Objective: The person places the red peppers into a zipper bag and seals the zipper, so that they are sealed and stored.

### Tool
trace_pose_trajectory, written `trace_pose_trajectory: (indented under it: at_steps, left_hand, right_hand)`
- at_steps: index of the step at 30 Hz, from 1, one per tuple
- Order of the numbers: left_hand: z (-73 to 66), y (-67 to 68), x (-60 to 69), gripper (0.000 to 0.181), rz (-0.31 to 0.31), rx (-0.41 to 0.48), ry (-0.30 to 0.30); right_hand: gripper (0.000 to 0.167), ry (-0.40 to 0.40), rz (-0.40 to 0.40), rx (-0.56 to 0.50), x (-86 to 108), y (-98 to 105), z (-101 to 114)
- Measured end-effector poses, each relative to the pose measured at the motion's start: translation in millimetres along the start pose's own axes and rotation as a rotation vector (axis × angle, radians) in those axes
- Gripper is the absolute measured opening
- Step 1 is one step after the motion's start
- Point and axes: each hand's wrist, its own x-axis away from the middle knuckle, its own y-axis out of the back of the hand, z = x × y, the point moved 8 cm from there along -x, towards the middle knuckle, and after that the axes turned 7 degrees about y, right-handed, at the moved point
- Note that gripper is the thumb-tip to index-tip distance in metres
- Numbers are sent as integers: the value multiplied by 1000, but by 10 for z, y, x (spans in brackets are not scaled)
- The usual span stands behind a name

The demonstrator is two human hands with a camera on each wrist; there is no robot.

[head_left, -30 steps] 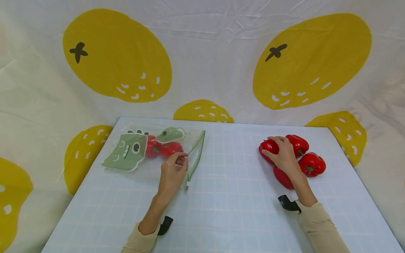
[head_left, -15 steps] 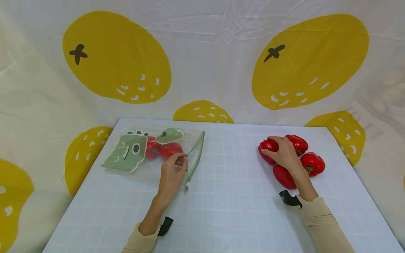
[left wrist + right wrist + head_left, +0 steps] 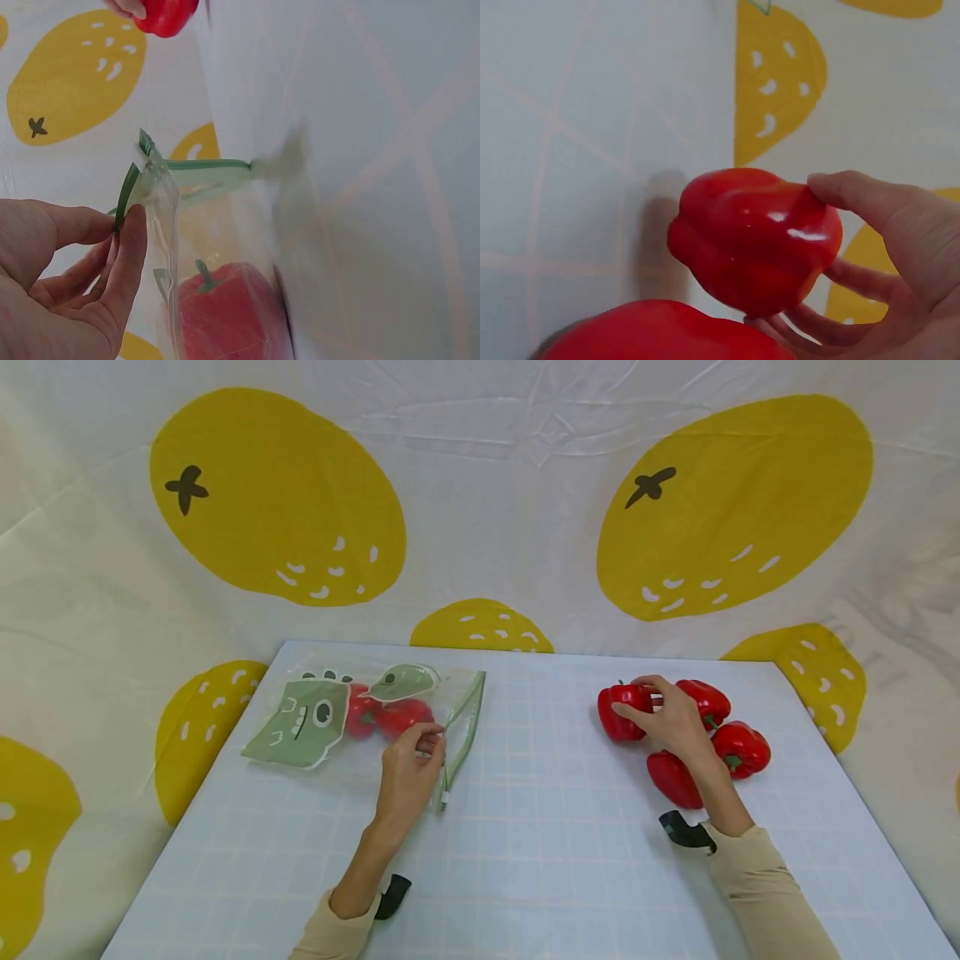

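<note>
At the right, my right hand (image 3: 675, 718) grips a red bell pepper (image 3: 622, 713) between thumb and fingers. In the right wrist view that pepper (image 3: 754, 240) hangs apart from the table surface, with a shadow beside it. My left hand (image 3: 411, 768) pinches the green zip edge of a clear zip bag (image 3: 300, 727) printed with a green cartoon creature. The left wrist view shows thumb and fingertips on the green strip (image 3: 126, 196), and the mouth of the bag stands parted there. Inside the bag lie red bell peppers (image 3: 403, 717), one with its green stem showing.
Close to my right hand lie more red peppers: one behind (image 3: 705, 700), one to the right (image 3: 741, 748), and one nearer me (image 3: 673, 779), partly under the wrist. A pale checked table (image 3: 540, 827) meets a white cloth backdrop (image 3: 502, 510) printed with yellow fruit.
My right hand has lifted the red bell pepper and tilted it to the left, so its stem now points up. My left hand and the bag have stayed in place.
</note>
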Motion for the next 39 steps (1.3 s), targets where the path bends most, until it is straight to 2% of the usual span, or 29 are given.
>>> trace_pose_trajectory:
  at_steps: [8,14,17,27,39]
  left_hand:
    - [6,-10,8,18,1,-3,7]
    - [0,-14,6,15,-10,6,-20]
    - [12,-21,4,14,-9,5,-15]
    - [40,-27,-3,17,-1,5,3]
    - [26,-13,-4,17,3,16,3]
  right_hand:
    - [74,-15,-92,-135,3,-69,27]
    - [77,-23,-180,-255,16,-132,89]
    - [76,-28,-204,-303,23,-170,119]
    - [78,-113,-192,-502,-29,-465,179]
    - [70,-60,-173,-698,-47,-825,423]
